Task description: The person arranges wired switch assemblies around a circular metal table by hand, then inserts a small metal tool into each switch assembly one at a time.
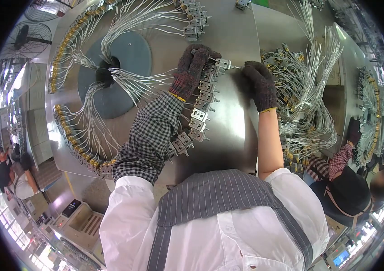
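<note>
My left hand [193, 67], in a dark knit glove, is closed at the far end of a curved row of small metal blocks [204, 97]. Its fingertips are on the end metal block [222, 63], which sticks out to the right of the row. A thin light pin [235, 67] points from that block toward my right hand [259, 83]. The right hand, also gloved, has its fingers curled and pinched close to the pin's tip; whatever lies between them is hidden. White wires [144, 81] run from the row to the hole in a grey disc [142, 49].
More wired blocks with yellow ends [72, 144] ring the left side of the steel table [228, 147]. Another group of blocks [194, 27] stands at the back. Bundled wires [309, 99] lie on the right. A co-worker [345, 189] sits at far right.
</note>
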The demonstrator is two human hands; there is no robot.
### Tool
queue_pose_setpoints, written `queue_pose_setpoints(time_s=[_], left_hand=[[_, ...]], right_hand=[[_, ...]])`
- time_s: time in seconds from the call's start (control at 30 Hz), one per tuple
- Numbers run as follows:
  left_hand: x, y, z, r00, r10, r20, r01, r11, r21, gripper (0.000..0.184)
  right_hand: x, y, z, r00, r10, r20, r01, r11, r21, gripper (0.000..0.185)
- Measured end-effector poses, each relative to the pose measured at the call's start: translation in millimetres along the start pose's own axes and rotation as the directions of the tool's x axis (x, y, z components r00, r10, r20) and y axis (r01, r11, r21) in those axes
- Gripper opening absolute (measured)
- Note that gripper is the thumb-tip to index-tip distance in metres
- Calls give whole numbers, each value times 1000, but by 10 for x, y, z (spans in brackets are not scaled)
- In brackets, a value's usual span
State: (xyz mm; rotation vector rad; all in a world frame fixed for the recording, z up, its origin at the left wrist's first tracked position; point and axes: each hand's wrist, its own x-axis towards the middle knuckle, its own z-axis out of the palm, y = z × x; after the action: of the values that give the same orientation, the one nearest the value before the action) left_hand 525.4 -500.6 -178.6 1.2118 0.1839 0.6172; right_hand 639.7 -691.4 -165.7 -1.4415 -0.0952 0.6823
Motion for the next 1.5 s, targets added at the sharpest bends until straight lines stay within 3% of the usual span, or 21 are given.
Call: queue_pose_setpoints(time_s=[0.07, 0.17, 0.33, 0.47, 0.67, 0.73, 0.77, 0.83, 0.97, 1.03, 1.13, 1.33, 1.5], left_hand=[[6, 7, -15, 1000, 13, 4, -13, 1000, 7, 23], [10, 37, -28, 999, 17, 48, -21, 996, 85, 23], [-13, 11, 3, 1000, -31, -4, 31, 999, -10, 24], [-39, 35, 5, 998, -56, 16, 56, 998, -2, 23], [-25, -19, -44, 1000, 8, -2, -8, 1000, -8, 23], [-28, 35, -76, 981, -173, -81, 164, 980, -112, 23], [-34, 37, -88, 981, -175, -82, 165, 980, -113, 23], [-39, 30, -106, 981, -182, -66, 173, 978, -116, 24], [-30, -36, -103, 991, -123, -54, 119, 990, -81, 23], [-38, 4, -87, 997, -76, -14, 76, 997, 7, 25], [-35, 10, -85, 997, -74, 10, 74, 997, 12, 24], [-33, -5, -90, 997, -77, 10, 77, 997, 3, 22], [-42, 9, -72, 997, -75, 14, 76, 997, -32, 21]], right_hand=[[-1, -7, 7, 999, 27, -25, -26, 1000, 6, 30], [8, 3, -23, 997, -66, 39, 67, 997, -40, 29], [2, -6, -11, 1000, -20, -20, 18, 994, -111, 27], [-9, -19, 3, 1000, 11, -14, -12, 999, -52, 26], [11, -51, 4, 999, 45, -3, -45, 995, -94, 25], [-17, -67, 42, 997, 83, 4, -83, 997, -5, 25], [-14, -56, 42, 996, 84, 3, -84, 996, -6, 25], [0, -30, 43, 996, -89, 3, 88, 987, -135, 27], [-19, -41, 18, 987, -153, 56, 161, 967, -199, 29], [6, -5, -6, 999, -34, 39, 37, 994, -107, 31], [6, 19, 2, 1000, -9, 0, 9, 995, -101, 31], [24, 50, 5, 996, -83, 15, 84, 989, -125, 28], [-18, 9, 8, 998, -35, 52, 37, 999, -40, 27]])
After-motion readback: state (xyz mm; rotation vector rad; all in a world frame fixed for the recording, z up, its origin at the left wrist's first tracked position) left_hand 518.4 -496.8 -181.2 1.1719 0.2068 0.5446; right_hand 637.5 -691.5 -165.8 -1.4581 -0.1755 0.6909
